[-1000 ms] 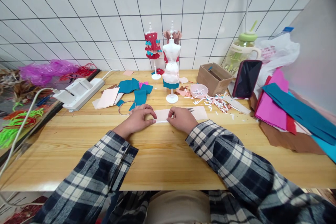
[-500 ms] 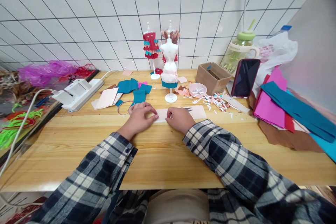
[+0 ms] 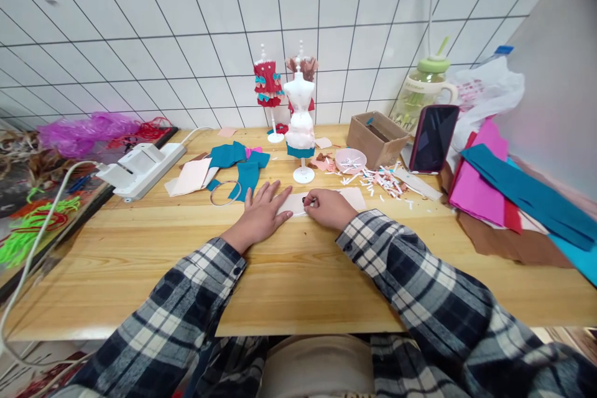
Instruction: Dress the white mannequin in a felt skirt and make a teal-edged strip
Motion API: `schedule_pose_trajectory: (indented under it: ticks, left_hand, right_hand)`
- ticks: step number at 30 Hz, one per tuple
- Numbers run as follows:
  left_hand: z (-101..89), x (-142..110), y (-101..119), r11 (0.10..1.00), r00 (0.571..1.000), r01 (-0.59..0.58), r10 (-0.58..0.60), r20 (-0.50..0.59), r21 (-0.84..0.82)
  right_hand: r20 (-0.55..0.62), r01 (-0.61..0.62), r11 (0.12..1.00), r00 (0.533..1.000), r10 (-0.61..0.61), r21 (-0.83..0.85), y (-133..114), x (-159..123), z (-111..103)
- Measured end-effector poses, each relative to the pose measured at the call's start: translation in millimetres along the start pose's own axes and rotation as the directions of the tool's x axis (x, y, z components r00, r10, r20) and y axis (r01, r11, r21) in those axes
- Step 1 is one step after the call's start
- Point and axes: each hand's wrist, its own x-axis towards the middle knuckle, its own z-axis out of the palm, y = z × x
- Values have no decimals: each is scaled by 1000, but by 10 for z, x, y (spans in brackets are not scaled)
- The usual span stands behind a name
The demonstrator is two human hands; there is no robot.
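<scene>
Strip (image 3: 353, 198) pale pink; sleeves (image 3: 410, 280) plaid in navy, grey and off-white; tabletop (image 3: 298, 286) yellow-brown with wood grain; wall (image 3: 196, 3) white, gridded by dark lines. Front mannequin (image 3: 299, 92) white, its wrap (image 3: 300, 135) pale pink above a teal band (image 3: 300, 152); small dress (image 3: 265, 68) red with turquoise bows (image 3: 260, 80); rear garment (image 3: 308, 66), mostly hidden, appears brown over red. Scraps (image 3: 228, 154) teal, loose clippings (image 3: 385, 181) white and pinkish-orange, box (image 3: 370, 142) brown, phone (image 3: 435, 138) black and dark red, bottle lid (image 3: 433, 64) light green, crumpled bag (image 3: 100, 132) purple, threads (image 3: 18, 246) neon green.
</scene>
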Motion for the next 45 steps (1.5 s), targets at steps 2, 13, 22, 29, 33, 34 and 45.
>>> schedule_pose_trajectory:
  ticks: [2,13,22,29,33,34,45]
  left_hand:
    - [-7,-1,6,1000,1000,2,-2,7,-3]
    - [2,9,-1,1000,1000,14,-14,12,-17]
    - [-31,-8,-2,996,996,89,-89,5,-7]
    - [-32,-28,-73,986,991,84,-97,-87,-147]
    - [-120,-22,-137,953,974,12,-79,-210,-302]
    - [-134,-15,-127,948,965,-16,-69,-253,-318]
    - [21,-14,186,1000,999,-6,6,-39,1]
  right_hand:
    - [1,-3,1000,1000,3,-6,19,5,2]
    - [-27,-98,986,995,95,-137,43,-6,-47]
    - [67,-157,987,985,159,-37,269,118,-132]
    - [-25,61,997,998,-62,-36,129,-171,-164]
    - [27,279,915,959,-284,-291,54,-322,-123]
    - [64,298,895,954,-294,-331,43,-331,-110]
    - [178,358,827,934,-310,-434,91,-362,-154]
